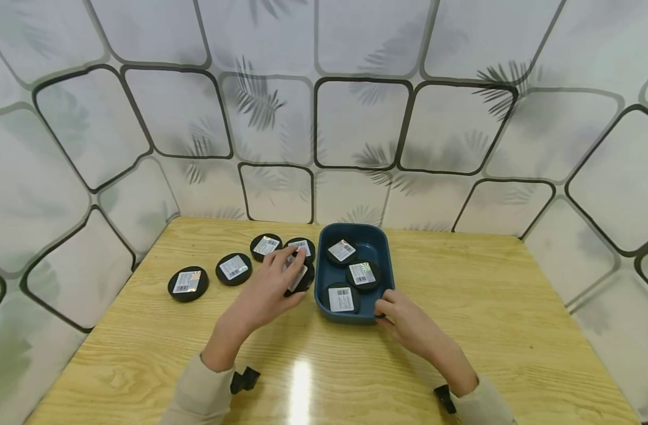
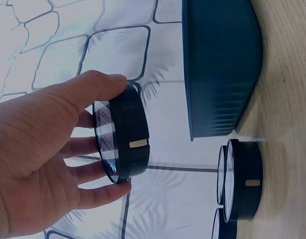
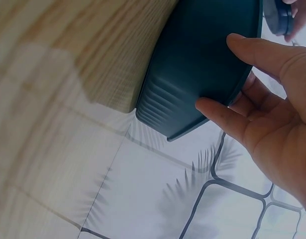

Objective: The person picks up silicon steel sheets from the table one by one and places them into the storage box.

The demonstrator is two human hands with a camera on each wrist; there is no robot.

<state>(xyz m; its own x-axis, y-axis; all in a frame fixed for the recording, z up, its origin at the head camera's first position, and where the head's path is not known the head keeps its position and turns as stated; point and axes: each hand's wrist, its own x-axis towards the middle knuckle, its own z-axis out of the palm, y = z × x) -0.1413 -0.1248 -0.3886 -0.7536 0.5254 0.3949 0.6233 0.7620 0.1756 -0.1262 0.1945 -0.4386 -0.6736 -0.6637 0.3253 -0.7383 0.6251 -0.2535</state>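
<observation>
My left hand (image 1: 268, 290) grips a round black container (image 1: 301, 278) with a label on its flat face, just left of the blue bin. In the left wrist view, thumb and fingers hold the container (image 2: 130, 134) by its rim, raised off the table. The dark blue bin (image 1: 390, 260) stands on the table with three black labelled containers inside, one of them a round tub (image 1: 341, 298) at the near end. At the bin's near right corner, my right hand (image 1: 409, 321) pinches the rim; in the right wrist view its thumb presses the outer wall of the bin (image 3: 202, 64).
More labelled black containers lie left of the bin: one at far left (image 1: 188, 284), one beside it (image 1: 234, 269), one farther back (image 1: 265, 246) and one partly behind my left hand (image 1: 307, 245). A patterned wall covering (image 1: 356, 124) rises behind the wooden table (image 1: 488, 307).
</observation>
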